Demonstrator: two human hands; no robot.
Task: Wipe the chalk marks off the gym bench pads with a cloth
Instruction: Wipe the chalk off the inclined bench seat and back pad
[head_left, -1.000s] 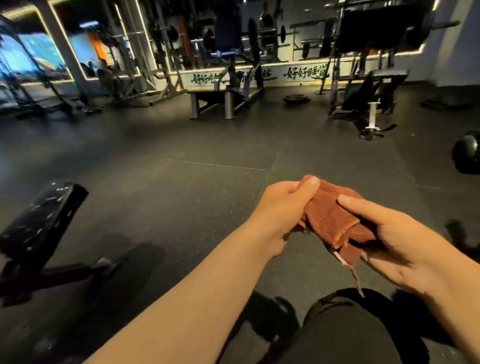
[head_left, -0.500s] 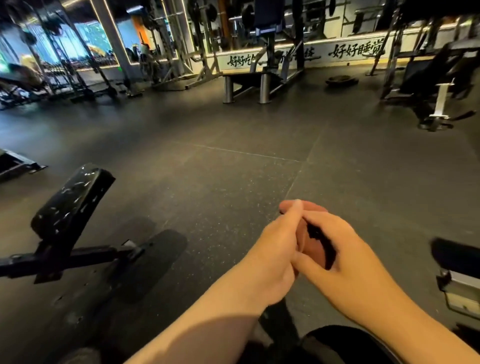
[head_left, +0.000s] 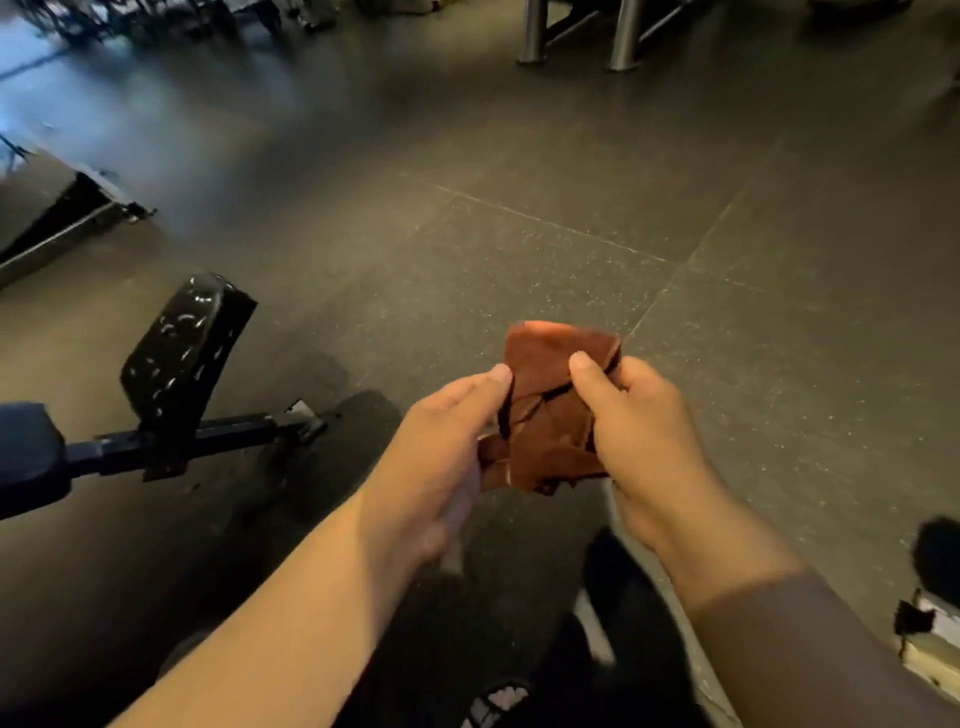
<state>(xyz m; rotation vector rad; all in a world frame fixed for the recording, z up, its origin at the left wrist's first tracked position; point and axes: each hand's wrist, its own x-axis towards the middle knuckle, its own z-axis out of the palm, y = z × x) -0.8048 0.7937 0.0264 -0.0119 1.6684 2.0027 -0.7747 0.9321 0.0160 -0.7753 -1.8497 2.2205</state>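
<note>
A rust-brown cloth (head_left: 550, 415) is grasped by both hands in the near middle of the scene. Its left edge is pinched by the left hand (head_left: 441, 447), and its right side is clasped by the right hand (head_left: 639, 431), with the thumb pressed onto the folded fabric. The cloth is held crumpled above the dark floor (head_left: 727, 260), well apart from any pad. To the left, a tilted black bench pad (head_left: 182, 353), streaked with white chalk marks (head_left: 171, 327), is carried on a dark frame (head_left: 234, 434). Two metal legs (head_left: 535, 31) are seen at the far edge.
</note>
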